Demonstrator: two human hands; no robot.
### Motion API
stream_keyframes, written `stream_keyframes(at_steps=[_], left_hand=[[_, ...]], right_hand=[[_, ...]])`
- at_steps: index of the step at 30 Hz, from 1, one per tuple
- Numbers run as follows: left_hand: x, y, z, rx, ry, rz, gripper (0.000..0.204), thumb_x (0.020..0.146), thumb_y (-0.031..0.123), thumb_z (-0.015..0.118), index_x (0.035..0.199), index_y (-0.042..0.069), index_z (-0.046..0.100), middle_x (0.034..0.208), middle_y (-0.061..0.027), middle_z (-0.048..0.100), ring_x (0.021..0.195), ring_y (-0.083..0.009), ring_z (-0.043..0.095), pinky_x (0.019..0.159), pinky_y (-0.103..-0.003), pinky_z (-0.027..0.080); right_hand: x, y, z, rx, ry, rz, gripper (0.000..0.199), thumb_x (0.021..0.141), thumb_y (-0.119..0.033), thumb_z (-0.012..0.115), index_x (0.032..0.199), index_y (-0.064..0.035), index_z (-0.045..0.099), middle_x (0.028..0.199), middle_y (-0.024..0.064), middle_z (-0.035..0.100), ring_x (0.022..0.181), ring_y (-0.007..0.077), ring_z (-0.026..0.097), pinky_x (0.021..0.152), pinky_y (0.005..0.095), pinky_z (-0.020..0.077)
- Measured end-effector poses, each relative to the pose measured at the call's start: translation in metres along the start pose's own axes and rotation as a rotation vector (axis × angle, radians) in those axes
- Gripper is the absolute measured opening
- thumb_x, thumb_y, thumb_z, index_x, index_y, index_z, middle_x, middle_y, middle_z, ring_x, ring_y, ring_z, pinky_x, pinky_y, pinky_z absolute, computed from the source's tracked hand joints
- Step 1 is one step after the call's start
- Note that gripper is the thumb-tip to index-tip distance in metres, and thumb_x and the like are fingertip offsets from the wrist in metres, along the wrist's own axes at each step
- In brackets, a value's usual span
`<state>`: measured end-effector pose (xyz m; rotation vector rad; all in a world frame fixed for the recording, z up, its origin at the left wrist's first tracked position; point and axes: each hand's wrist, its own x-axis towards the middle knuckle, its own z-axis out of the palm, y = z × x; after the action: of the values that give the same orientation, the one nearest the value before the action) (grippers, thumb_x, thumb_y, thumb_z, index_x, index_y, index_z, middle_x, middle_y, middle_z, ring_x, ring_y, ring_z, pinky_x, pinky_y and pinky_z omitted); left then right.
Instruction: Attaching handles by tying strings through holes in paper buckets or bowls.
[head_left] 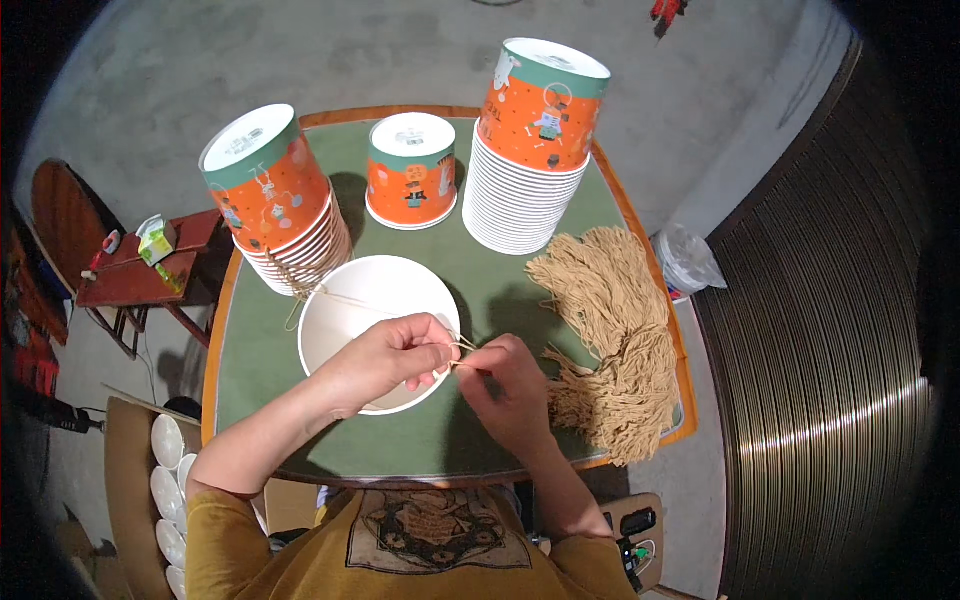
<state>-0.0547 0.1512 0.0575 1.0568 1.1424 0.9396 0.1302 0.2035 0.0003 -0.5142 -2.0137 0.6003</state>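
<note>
A white paper bucket (340, 300) lies open-side up on the green table (500, 290). My left hand (385, 355) rests over its rim, fingers pinched on a thin tan string (463, 347). My right hand (505, 385) pinches the same string just to the right, and the two hands almost touch. The string runs back across the bucket's mouth toward its far left rim. A pile of tan strings (610, 335) lies right of my right hand.
Upside-down orange and green paper buckets stand at the back: a stack at left (275, 195), a single one in the middle (412, 170), a tall stack at right (535, 140). A red stool (150, 265) and a box of white cups (170, 480) sit left.
</note>
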Motion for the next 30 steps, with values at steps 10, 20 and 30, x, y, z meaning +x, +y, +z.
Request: stream_keyframes(at_steps=[10, 20, 30], left_hand=[[0.0, 0.001, -0.002, -0.098, -0.084, -0.065, 0.007, 0.092, 0.011, 0.058, 0.097, 0.006, 0.06, 0.085, 0.0021, 0.058, 0.07, -0.0047, 0.051, 0.061, -0.02, 0.043], [-0.004, 0.003, -0.004, -0.107, 0.011, -0.041, 0.012, 0.091, 0.001, 0.054, 0.102, 0.002, 0.057, 0.085, -0.0024, 0.058, 0.073, -0.0094, 0.054, 0.068, -0.023, 0.046], [-0.017, 0.004, 0.019, 0.63, 0.203, 0.37, 0.014, 0.093, 0.004, 0.054, 0.107, 0.004, 0.05, 0.092, -0.0102, 0.057, 0.082, -0.0225, 0.061, 0.071, -0.033, 0.049]], right_hand=[[-0.001, -0.024, 0.008, -0.295, 0.049, -0.195, 0.024, 0.072, -0.005, 0.073, 0.091, -0.0124, 0.06, 0.08, 0.0026, 0.055, 0.069, 0.0227, 0.055, 0.059, 0.0329, 0.0469], [-0.003, -0.019, 0.0, -0.236, -0.013, -0.138, 0.026, 0.075, -0.004, 0.071, 0.098, -0.0107, 0.063, 0.079, 0.0043, 0.055, 0.068, 0.0239, 0.055, 0.058, 0.0341, 0.0462], [-0.001, -0.019, 0.0, 0.157, 0.024, 0.27, 0.017, 0.084, -0.009, 0.069, 0.099, -0.0071, 0.061, 0.084, 0.0041, 0.061, 0.074, 0.0123, 0.06, 0.068, 0.0264, 0.0503]])
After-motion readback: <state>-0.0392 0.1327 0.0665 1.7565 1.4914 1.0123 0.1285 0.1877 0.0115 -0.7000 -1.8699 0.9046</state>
